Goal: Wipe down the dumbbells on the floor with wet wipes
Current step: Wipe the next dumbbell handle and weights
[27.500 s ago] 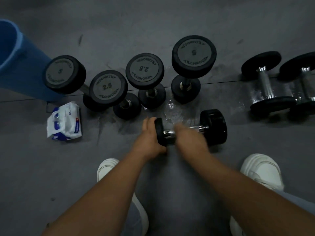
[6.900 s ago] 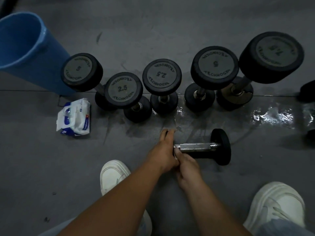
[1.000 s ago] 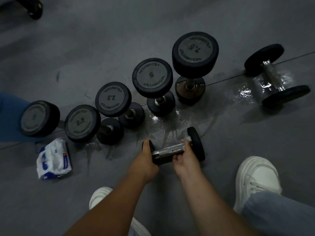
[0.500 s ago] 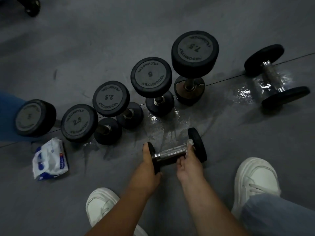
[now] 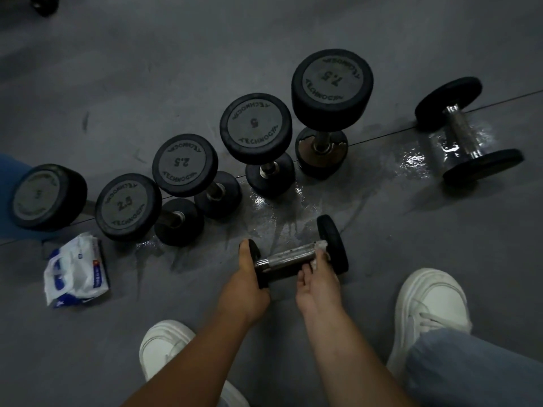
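A small black dumbbell with a chrome handle lies on the grey floor in front of me. My left hand grips its left end plate. My right hand holds a white wet wipe against the right end of the handle, next to the right plate. Behind it, several black dumbbells stand on end in a row, marked 5, 2.5, 2.5, 5 and 7.5. Another dumbbell lies on its side at the right.
A white and blue wet wipe pack lies on the floor at the left. A blue bin shows at the left edge. Wet patches shine on the floor. My white shoes flank my arms.
My right hand has slid the wipe along the handle towards the right plate. The view has shifted slightly; my left hand keeps its grip on the left plate.
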`<state>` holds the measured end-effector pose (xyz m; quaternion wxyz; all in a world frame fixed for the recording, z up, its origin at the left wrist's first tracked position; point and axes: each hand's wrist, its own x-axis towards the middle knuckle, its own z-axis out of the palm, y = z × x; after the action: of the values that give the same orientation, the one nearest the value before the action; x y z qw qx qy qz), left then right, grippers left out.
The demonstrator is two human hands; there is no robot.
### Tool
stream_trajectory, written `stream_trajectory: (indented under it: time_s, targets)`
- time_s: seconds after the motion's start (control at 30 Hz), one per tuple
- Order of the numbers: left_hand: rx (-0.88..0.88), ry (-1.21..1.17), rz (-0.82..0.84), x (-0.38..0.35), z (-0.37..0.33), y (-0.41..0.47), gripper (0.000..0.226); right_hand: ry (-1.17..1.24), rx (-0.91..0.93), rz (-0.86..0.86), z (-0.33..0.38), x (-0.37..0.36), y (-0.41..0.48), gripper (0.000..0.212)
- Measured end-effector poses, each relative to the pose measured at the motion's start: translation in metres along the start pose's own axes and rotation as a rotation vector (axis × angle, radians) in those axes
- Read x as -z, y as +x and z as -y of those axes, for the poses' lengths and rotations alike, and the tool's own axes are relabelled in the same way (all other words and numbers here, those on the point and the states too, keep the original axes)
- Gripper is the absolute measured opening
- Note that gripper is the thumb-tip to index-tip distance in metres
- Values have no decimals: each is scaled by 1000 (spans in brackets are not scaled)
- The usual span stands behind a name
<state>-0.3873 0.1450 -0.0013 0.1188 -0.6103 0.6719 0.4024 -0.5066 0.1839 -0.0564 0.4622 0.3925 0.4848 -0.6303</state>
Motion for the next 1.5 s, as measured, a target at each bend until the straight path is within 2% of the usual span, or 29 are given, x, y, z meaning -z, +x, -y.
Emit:
stream_trajectory:
  time_s: [0.13, 0.23, 0.27, 0.37, 0.43, 0.53, 0.63, 0.67, 0.8, 0.97, 1.13, 1.27, 1.37, 1.43, 1.5]
  targets:
    - [57, 34, 34, 12, -7, 12, 102, -24, -3, 63, 6, -8, 2, 46]
    - [228, -147, 196, 23, -9, 13, 99, -68, 27, 53, 1, 6, -4, 39]
    - [257, -176, 203, 24, -7, 9, 101, -76, 23, 45, -1, 10, -4, 39]
    - [150, -78, -13, 12, 0, -3, 105, -84, -12, 40, 0, -4, 1, 41]
    - [68, -57, -95, -1, 4, -10, 110, -97, -32, 65, 5, -29, 1, 37]
    - [66, -47, -101, -9, 7, -9, 114, -123, -20, 79, 2, -43, -2, 27]
    - [62, -36, -115, -11, 6, -13, 111, -164, 30, 77, -3, -22, -1, 13]
    - [65, -43, -122, -13, 5, -15, 110, -177, 34, 76, -5, -18, 2, 14]
    - [75, -80, -146, -20, 9, -16, 110, -186, -48, 145, -3, -34, 11, 42]
    - [43, -58, -129, -15, 9, -18, 111, -112, 42, 121, -9, -29, 10, 43]
    - [36, -77, -183, -6, 11, -6, 94, -96, -22, 148, -8, -16, 11, 42]
    - [58, -51, -123, 9, 3, 2, 88, -42, -29, 129, -4, -41, 9, 42]
    - [143, -38, 75, 16, 5, 6, 91, -48, 28, 68, -6, -20, -2, 37]
    - [207, -59, 216, 22, 8, 8, 98, -79, 9, 64, -10, 7, -9, 24]
    - [196, -54, 180, 25, 9, 7, 101, -83, -39, 96, -10, 10, -6, 29]
